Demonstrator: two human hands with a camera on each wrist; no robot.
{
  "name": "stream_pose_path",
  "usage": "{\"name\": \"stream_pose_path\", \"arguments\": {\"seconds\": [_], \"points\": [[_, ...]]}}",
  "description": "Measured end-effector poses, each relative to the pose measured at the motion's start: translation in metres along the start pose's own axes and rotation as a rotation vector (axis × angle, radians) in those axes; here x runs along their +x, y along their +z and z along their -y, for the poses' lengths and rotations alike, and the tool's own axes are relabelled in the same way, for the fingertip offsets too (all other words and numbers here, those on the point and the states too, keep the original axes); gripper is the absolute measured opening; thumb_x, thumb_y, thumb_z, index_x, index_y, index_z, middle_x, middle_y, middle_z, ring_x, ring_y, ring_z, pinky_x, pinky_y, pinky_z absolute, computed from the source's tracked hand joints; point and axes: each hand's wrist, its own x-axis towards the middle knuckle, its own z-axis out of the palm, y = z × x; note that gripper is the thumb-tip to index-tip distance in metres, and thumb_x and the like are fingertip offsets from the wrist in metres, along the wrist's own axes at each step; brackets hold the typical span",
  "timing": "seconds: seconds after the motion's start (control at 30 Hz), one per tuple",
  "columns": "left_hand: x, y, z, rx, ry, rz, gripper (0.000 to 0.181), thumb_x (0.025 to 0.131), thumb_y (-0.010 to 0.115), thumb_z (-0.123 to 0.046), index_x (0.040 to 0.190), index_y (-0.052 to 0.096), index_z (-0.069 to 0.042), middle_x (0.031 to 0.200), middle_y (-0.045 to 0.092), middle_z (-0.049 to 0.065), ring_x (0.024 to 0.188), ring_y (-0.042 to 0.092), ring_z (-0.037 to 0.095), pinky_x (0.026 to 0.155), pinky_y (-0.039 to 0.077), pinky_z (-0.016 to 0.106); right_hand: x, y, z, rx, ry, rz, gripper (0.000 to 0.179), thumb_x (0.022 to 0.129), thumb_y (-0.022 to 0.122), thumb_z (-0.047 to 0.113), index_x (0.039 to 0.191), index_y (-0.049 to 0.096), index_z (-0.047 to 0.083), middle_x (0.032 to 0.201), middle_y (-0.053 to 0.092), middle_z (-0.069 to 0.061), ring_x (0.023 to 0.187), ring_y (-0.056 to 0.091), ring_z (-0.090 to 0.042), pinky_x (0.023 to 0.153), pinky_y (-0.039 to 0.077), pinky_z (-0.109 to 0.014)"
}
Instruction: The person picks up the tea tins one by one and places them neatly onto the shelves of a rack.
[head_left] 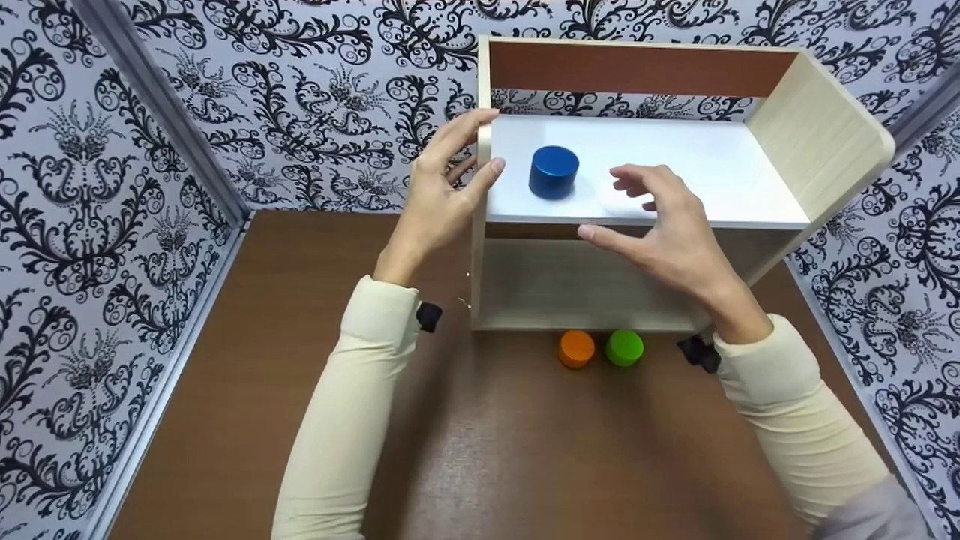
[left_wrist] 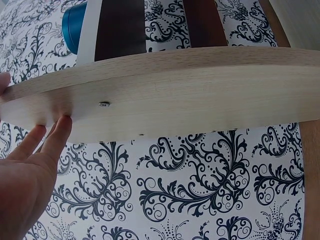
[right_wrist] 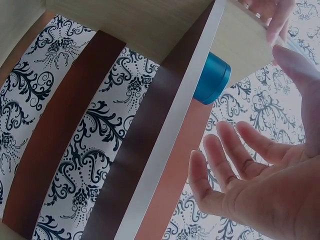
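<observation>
A wooden shelf unit (head_left: 817,135) has a white shelf board (head_left: 675,150) in it, and a blue cylinder (head_left: 553,174) stands upright toward the board's left end. My left hand (head_left: 442,180) holds the front edge of the left side panel (left_wrist: 200,95), fingertips against its outer face and thumb around the edge. To the right of the blue cylinder, my right hand (head_left: 671,232) hovers at the board's front edge, fingers spread and bent a little, holding nothing. The right wrist view shows a gap between that hand and the cylinder (right_wrist: 212,79).
An orange cylinder (head_left: 576,349) and a green cylinder (head_left: 625,347) stand side by side on the brown table (head_left: 480,450), just before the unit's lower front edge. Black-and-white patterned walls (head_left: 315,97) enclose the table. A reddish-brown crossbar (head_left: 637,69) spans the unit's back.
</observation>
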Motion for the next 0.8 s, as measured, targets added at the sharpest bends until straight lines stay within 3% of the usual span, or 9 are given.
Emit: {"name": "stream_pose_path", "arguments": {"seconds": [0.23, 0.43, 0.57, 0.8], "points": [[0.000, 0.000, 0.000, -0.004, 0.005, -0.003, 0.050, 0.096, 0.070, -0.009, 0.144, 0.056, -0.013, 0.152, 0.045, 0.003, 0.134, 0.047, 0.014, 0.109, 0.048, 0.028, -0.016, -0.002, -0.003, -0.004, -0.018, -0.004, 0.073, 0.082, 0.087, 0.032, 0.141, 0.054, 0.002, 0.132, 0.056, -0.015, 0.121, 0.051, -0.030, 0.101, 0.046, -0.053], [-0.002, 0.000, 0.001, 0.001, 0.008, -0.008, 0.050, 0.096, 0.070, -0.010, 0.144, 0.057, -0.014, 0.152, 0.046, 0.003, 0.134, 0.048, 0.013, 0.109, 0.049, 0.029, -0.027, -0.001, -0.006, -0.017, -0.063, -0.035, 0.070, 0.080, 0.089, 0.027, 0.137, 0.058, 0.002, 0.126, 0.060, -0.014, 0.117, 0.053, -0.027, 0.093, 0.046, -0.043], [-0.002, -0.001, 0.001, 0.005, 0.002, -0.006, 0.050, 0.096, 0.070, -0.010, 0.144, 0.057, -0.015, 0.152, 0.046, 0.002, 0.134, 0.047, 0.013, 0.109, 0.048, 0.028, -0.035, -0.001, -0.007, -0.019, -0.067, -0.032, 0.068, 0.080, 0.089, 0.027, 0.136, 0.059, 0.004, 0.125, 0.061, -0.011, 0.116, 0.054, -0.026, 0.096, 0.046, -0.042], [-0.001, -0.001, 0.000, 0.009, 0.000, -0.003, 0.050, 0.096, 0.070, -0.011, 0.144, 0.057, -0.015, 0.152, 0.046, 0.002, 0.134, 0.047, 0.013, 0.109, 0.048, 0.028, -0.049, 0.001, -0.014, -0.002, -0.068, -0.027, 0.064, 0.080, 0.089, 0.025, 0.135, 0.061, 0.008, 0.125, 0.062, -0.009, 0.116, 0.056, -0.022, 0.099, 0.043, -0.021]]}}
